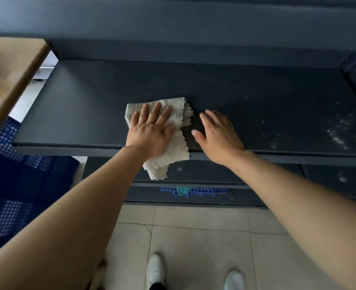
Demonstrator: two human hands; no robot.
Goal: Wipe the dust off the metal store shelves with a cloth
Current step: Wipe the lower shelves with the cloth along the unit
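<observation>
One cloth [177, 114] under left hand [149, 135], dusty shelf [89, 101]

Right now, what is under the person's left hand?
A ribbed pale cloth, pressed flat on the dark shelf by the left hand, its end hanging over the front edge. The shelf beneath it is covered.

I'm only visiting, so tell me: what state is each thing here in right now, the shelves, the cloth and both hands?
shelf, clean-looking at left, white dust specks at right.
cloth, spread on the shelf, one end hanging over the front edge.
left hand, fingers straight, pressing on the cloth.
right hand, open, resting on the shelf beside the cloth.
lower shelf, some white specks.
</observation>
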